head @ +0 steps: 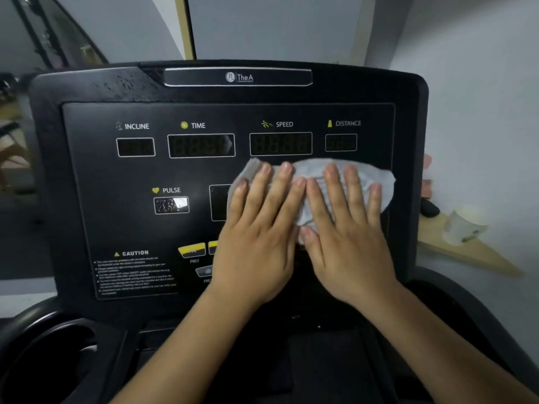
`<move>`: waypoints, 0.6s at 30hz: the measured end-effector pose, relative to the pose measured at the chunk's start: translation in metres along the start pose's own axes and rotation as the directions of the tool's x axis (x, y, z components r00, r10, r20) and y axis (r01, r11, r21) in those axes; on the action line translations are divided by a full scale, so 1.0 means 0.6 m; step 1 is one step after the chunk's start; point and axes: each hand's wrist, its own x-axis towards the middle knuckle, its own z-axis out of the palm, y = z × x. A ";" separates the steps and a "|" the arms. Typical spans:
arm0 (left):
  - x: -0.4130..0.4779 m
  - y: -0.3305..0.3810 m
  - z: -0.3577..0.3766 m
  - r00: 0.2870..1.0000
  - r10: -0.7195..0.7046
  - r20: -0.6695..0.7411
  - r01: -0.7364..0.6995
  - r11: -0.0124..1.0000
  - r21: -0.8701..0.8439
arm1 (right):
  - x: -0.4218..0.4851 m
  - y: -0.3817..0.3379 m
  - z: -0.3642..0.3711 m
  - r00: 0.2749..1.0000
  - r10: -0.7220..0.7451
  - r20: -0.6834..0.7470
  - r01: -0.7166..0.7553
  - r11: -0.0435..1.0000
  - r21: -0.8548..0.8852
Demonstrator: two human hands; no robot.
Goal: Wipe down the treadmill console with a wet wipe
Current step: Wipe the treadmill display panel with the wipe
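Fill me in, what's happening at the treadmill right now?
A person presses a wet wipe flat against the treadmill console with both hands, left hand and right hand side by side, fingers straight. The wipe lies right of centre, just below the SPEED display and DISTANCE display.

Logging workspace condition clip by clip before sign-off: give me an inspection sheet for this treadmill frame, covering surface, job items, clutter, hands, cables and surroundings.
Surface: black treadmill console; droplets on its upper-left frame.
Job's things: white wet wipe spread on the panel, just below the SPEED display and DISTANCE display.
Clutter: nothing seen.
Hands: left hand and right hand side by side, fingers straight, pressing on the wet wipe.
Cables: nothing seen.
Surroundings: cup holder at lower left; wooden shelf on the right carrying a clear cup and a dark object; pale wall behind.
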 end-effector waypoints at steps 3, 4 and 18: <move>0.041 -0.029 -0.017 0.999 -0.037 -0.012 0.037 0.999 0.018 | 0.053 -0.006 -0.019 1.000 0.009 -0.025 -0.009 1.000 0.002; 0.041 -0.033 -0.019 0.999 -0.036 -0.017 0.036 0.999 0.025 | 0.059 -0.009 -0.023 0.999 0.017 -0.029 -0.017 1.000 0.004; 0.002 -0.119 -0.050 0.997 -0.077 -0.020 0.078 0.993 0.085 | 0.087 -0.085 -0.016 0.997 -0.063 -0.037 0.064 0.998 0.013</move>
